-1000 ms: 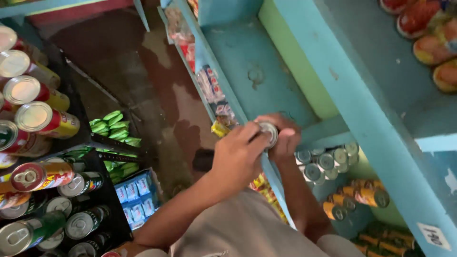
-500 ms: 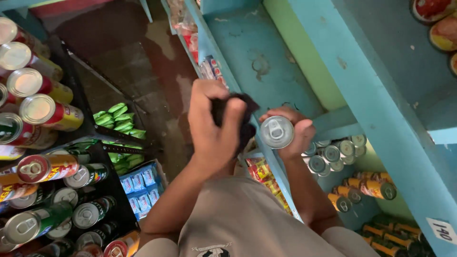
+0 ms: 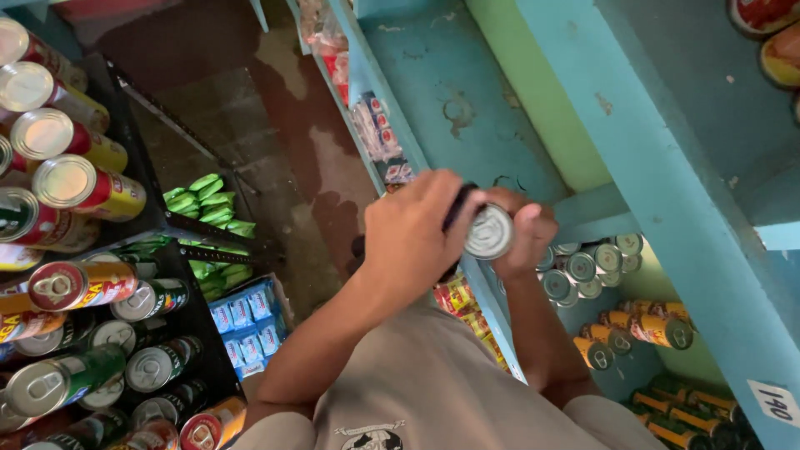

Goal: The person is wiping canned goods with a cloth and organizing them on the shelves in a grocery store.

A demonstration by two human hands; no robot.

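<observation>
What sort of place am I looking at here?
Most likely a small grocery shop: a black rack packed with drink cans, blue shelves of stock, a price tag. Right hand holds a can.

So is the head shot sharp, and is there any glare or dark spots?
Head view: mostly sharp, slight softness on the left hand; bright glare on the can top in the right hand and on the rack cans at left; floor dim; shelf lines lean from the wide lens.
</observation>
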